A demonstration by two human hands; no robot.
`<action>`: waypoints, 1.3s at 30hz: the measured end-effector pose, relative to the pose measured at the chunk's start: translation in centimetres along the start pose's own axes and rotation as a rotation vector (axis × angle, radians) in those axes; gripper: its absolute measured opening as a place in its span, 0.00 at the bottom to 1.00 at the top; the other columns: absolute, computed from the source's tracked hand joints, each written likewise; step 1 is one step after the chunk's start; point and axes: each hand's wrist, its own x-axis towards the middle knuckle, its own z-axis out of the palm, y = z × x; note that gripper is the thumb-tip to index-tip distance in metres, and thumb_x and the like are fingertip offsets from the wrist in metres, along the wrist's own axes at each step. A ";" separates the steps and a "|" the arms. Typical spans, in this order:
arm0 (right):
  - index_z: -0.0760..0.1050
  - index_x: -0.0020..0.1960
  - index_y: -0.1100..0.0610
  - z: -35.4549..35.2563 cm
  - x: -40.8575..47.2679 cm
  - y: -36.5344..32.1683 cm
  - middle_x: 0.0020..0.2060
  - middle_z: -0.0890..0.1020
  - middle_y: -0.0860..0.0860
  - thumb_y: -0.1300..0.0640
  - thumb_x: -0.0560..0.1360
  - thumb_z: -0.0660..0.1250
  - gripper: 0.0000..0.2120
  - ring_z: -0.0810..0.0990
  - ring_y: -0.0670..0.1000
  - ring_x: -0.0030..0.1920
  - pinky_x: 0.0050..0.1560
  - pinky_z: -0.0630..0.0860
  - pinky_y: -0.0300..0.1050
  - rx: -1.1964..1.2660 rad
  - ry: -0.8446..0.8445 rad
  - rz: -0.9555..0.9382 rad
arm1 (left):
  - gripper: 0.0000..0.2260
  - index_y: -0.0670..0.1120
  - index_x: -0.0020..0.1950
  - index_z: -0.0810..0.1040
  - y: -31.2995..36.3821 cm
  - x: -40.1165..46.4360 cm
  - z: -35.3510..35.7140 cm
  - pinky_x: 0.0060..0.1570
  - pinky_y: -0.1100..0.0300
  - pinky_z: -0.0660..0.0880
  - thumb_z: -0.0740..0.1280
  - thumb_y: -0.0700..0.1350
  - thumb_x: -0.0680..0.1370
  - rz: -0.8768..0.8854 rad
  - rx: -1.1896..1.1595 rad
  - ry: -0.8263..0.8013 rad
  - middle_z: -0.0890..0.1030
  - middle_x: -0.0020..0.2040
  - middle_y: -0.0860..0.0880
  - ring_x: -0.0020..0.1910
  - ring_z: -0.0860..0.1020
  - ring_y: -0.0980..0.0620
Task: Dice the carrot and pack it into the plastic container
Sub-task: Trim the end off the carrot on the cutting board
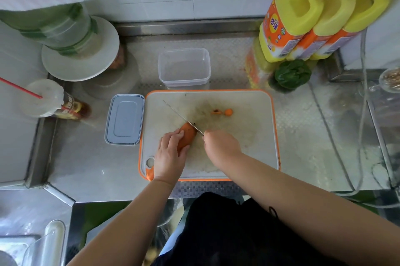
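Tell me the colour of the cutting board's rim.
Orange, around a white cutting board; the head view shows it plainly.

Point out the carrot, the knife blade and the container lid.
carrot (188, 134): head view, on its bare orange middle.
knife blade (179, 114): head view, mid-blade, above the carrot.
container lid (125, 119): head view, centre of its flat top.
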 end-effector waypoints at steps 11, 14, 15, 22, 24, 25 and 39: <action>0.77 0.56 0.61 -0.2 0.8 -0.8 0.53 0.80 0.58 0.71 0.74 0.61 0.13 0.78 0.61 0.56 0.52 0.74 0.51 0.009 -0.101 0.128 | 0.18 0.40 0.60 0.77 1.0 -0.4 -0.1 0.53 0.47 0.76 0.75 0.37 0.72 -0.037 0.022 -0.019 0.77 0.59 0.43 0.58 0.76 0.40; 0.76 0.57 0.61 0.4 0.7 -0.4 0.55 0.79 0.58 0.69 0.76 0.59 0.13 0.77 0.60 0.58 0.55 0.73 0.50 0.057 -0.076 0.128 | 0.19 0.41 0.63 0.76 1.0 -0.1 -0.3 0.54 0.47 0.76 0.74 0.38 0.73 -0.062 0.012 -0.030 0.76 0.60 0.44 0.59 0.75 0.42; 0.75 0.57 0.61 0.6 0.5 -0.1 0.55 0.78 0.58 0.67 0.77 0.58 0.12 0.77 0.60 0.58 0.54 0.72 0.49 0.097 -0.063 0.131 | 0.20 0.41 0.63 0.75 1.0 0.0 -0.4 0.56 0.46 0.75 0.74 0.38 0.73 -0.067 0.004 -0.041 0.76 0.61 0.45 0.60 0.74 0.42; 0.75 0.57 0.62 1.3 -0.6 3.8 0.51 0.81 0.60 0.53 0.81 0.57 0.15 0.79 0.61 0.53 0.48 0.74 0.49 0.428 0.001 0.297 | 0.25 0.50 0.72 0.68 0.7 -0.2 -1.7 0.58 0.46 0.73 0.70 0.52 0.77 -0.246 0.096 -0.090 0.71 0.67 0.48 0.62 0.74 0.44; 0.75 0.57 0.63 1.2 -0.9 5.3 0.50 0.81 0.60 0.52 0.81 0.57 0.16 0.79 0.61 0.51 0.49 0.76 0.51 0.497 0.038 0.357 | 0.25 0.48 0.72 0.68 0.7 -0.3 -1.9 0.60 0.48 0.70 0.69 0.54 0.77 -0.296 0.110 -0.102 0.73 0.65 0.47 0.63 0.72 0.45; 0.75 0.57 0.64 1.3 -1.2 6.0 0.49 0.81 0.60 0.52 0.81 0.57 0.17 0.79 0.61 0.51 0.49 0.76 0.50 0.517 0.056 0.385 | 0.24 0.48 0.71 0.69 0.7 -0.4 -2.0 0.59 0.49 0.70 0.69 0.54 0.78 -0.301 0.121 -0.113 0.74 0.65 0.47 0.63 0.71 0.45; 0.75 0.53 0.64 0.3 -2.8 10.5 0.50 0.81 0.62 0.53 0.81 0.56 0.15 0.79 0.62 0.52 0.45 0.71 0.48 0.402 0.291 0.559 | 0.22 0.49 0.68 0.74 2.9 1.5 -0.2 0.61 0.57 0.67 0.72 0.51 0.76 -0.225 -0.014 -0.247 0.75 0.61 0.51 0.63 0.69 0.50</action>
